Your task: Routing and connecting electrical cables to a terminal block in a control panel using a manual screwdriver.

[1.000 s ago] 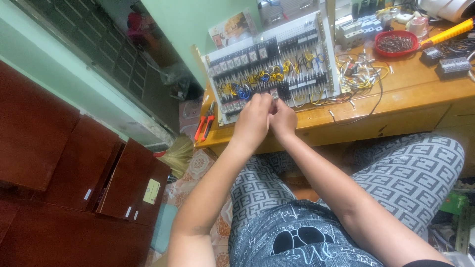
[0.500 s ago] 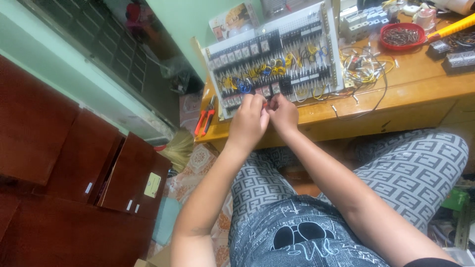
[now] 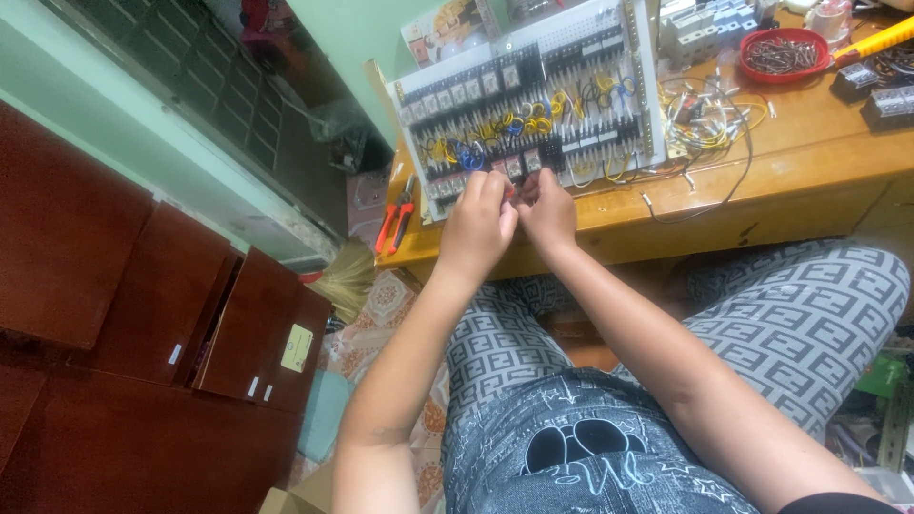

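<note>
My left hand point(image 3: 479, 224) and right hand point(image 3: 547, 211) meet at the near edge of the panel point(image 3: 528, 105), fingertips pinched together on something small I cannot make out. The panel lies just ahead of both hands, long axis running left to right, on the wooden bench point(image 3: 809, 162). Loose wires point(image 3: 709, 124) sprawl to the right; pliers point(image 3: 395, 227) lie left.

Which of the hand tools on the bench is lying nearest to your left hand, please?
The red-handled pliers, at the bench's left end beside the left hand; the yellow-handled tool lies far right.
</note>
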